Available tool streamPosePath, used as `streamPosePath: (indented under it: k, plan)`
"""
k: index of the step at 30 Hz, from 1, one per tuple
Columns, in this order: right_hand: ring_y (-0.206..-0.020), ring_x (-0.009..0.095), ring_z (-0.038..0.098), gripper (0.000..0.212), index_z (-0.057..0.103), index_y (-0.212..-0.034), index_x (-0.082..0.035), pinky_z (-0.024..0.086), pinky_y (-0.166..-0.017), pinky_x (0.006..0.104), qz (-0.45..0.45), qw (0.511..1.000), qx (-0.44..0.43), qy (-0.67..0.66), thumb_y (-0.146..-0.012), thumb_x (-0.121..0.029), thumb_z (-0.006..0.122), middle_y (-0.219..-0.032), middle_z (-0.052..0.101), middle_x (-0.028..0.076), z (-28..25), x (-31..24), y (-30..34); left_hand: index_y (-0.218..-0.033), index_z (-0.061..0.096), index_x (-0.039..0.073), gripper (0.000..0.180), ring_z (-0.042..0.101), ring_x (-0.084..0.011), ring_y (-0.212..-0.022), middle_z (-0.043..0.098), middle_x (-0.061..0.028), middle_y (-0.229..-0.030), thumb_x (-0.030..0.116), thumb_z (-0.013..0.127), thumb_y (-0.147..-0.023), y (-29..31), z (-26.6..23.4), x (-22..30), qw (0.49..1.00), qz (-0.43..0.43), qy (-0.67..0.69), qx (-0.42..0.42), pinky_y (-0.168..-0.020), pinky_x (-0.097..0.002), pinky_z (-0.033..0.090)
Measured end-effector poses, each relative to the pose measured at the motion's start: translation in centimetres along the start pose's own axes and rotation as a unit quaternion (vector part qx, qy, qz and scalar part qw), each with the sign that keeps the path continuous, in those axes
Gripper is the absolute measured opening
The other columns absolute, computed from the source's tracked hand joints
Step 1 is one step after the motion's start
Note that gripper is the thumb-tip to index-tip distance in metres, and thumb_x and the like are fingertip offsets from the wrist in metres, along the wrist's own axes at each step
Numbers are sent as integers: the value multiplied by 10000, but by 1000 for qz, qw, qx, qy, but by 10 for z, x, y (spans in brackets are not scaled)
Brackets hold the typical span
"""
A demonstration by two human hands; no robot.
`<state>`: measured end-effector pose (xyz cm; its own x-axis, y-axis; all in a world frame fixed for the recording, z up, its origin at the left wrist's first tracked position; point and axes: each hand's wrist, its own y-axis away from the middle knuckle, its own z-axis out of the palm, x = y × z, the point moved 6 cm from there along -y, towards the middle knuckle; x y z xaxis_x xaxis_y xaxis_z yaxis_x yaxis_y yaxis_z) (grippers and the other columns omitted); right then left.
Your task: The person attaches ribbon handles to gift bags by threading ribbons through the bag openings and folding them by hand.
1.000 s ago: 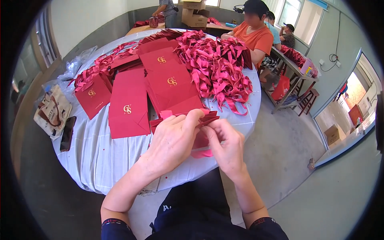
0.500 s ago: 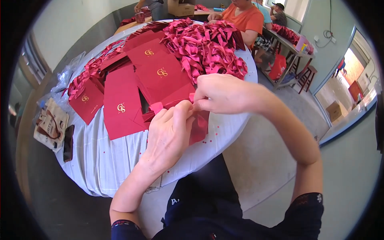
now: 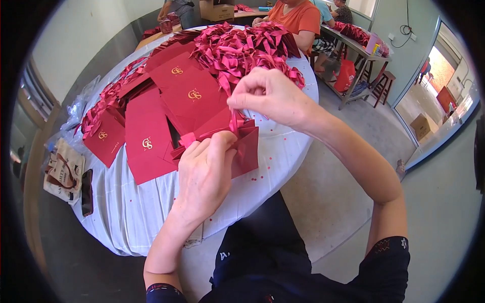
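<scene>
At the near side of the round table, my left hand (image 3: pixel 204 171) is closed on the top edge of a dark red paper gift bag (image 3: pixel 246 154). My right hand (image 3: pixel 273 96) is raised above the bag, thumb and fingers pinching a thin red ribbon (image 3: pixel 233 122). That ribbon runs down taut to the bag's rim beside my left fingers. Another loop of pink-red ribbon (image 3: pixel 188 139) shows left of my left hand. Flat red bags with gold emblems (image 3: pixel 194 96) lie just beyond, one more flat red bag (image 3: pixel 147 139) to the left.
A heap of ribboned bags (image 3: pixel 247 53) covers the table's far side. On the white tablecloth (image 3: pixel 151 212) lie a phone (image 3: pixel 87 192), a canvas pouch (image 3: pixel 65 169), clear plastic wrap (image 3: pixel 78 111) and small red dots. A co-worker in orange (image 3: pixel 295 22) sits across; stools and a side table stand right.
My right hand has lifted up and away from the bag's rim, drawing the ribbon upward. My left hand stays on the bag. The whole view has shifted slightly.
</scene>
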<state>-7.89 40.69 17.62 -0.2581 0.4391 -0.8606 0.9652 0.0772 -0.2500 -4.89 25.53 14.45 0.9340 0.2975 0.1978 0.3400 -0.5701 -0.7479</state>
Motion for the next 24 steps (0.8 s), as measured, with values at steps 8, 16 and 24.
streamPosePath:
  k: [8, 16, 24]
  plan:
    - [-697, 32, 502, 254, 662, -863, -20, 396, -593, 213, -63, 991, 106, -54, -905, -269, 642, -735, 567, -29, -30, 13, -13, -987, 564, 5, 231, 597, -245, -700, 642, -98, -813, -11, 674, -785, 1, 1, 3, 999, -40, 14, -34, -665, -330, 439]
    - [-758, 34, 546, 210, 598, -946, -42, 440, -644, 208, 10, 995, -5, -99, -893, -227, 682, -843, 587, -32, 3, 50, 17, -952, 573, 20, 255, 581, -237, -686, 624, -79, -798, 15, 722, -745, 3, -1, 7, 998, -39, -17, -47, -677, -335, 418]
    - [-669, 16, 464, 186, 583, -815, -45, 366, -576, 195, -44, 995, 3, -91, -806, -115, 755, -759, 513, -45, 9, 37, 28, -913, 577, 29, 225, 575, -238, -679, 618, -77, -795, -27, 703, -735, 2, 1, 9, 1000, -21, -17, -15, -650, -335, 409]
